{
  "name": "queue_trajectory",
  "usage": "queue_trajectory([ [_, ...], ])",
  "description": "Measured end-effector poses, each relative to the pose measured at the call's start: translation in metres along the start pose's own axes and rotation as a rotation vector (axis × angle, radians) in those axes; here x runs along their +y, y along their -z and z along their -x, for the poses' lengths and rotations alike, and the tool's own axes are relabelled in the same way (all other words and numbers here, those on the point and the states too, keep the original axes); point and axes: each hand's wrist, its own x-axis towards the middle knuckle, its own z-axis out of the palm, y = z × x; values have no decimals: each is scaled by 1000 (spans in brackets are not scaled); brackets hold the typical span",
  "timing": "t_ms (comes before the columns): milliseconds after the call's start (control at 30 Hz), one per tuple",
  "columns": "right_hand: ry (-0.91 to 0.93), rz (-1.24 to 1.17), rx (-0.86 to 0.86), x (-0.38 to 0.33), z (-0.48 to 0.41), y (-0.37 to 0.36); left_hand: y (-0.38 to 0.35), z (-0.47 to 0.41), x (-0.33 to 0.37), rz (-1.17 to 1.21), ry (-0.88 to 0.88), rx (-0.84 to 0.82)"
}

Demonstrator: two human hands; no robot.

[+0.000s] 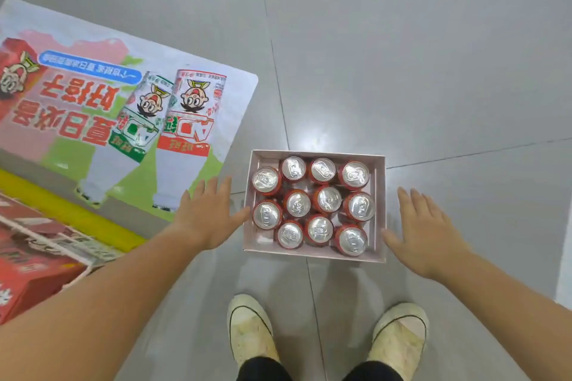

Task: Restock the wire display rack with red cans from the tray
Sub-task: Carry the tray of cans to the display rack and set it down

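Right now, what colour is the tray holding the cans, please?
The tray is pale pink; head view.

Wire rack [40, 236]: at your 8 o'clock, cut off by the left edge; only one corner shows.
Red cartons [34, 281]: print too blurred to read.
Floor banner [93, 108]: at 10 o'clock, left part cropped.
Red cans [329, 199]: sides mostly hidden under lids [294, 168].
Legs [263, 370]: yours, 6 o'clock, cropped above the shoes [250, 328].

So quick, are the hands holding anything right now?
Left hand: open, holding nothing, beside the tray.
Right hand: open, holding nothing, on the tray's other side.
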Motion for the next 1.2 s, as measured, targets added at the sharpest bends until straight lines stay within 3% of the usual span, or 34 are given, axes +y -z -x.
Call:
queue_trajectory([
  [400,-97,-334,-18,3,-85,-37,-50,-91,12,450,-26,-70],
  [567,-100,-452,27,1,-78,-32,-48,-85,9,638,20,-106],
  [700,-65,-482,51,-5,-53,13,-13,-56,2,691,29,-80],
  [900,-42,-440,68,-24,24,141,113,41,-21,745,57,-41],
  [1200,-11,-420,79,-114,200,439,416,238,-115,844,13,-41],
])
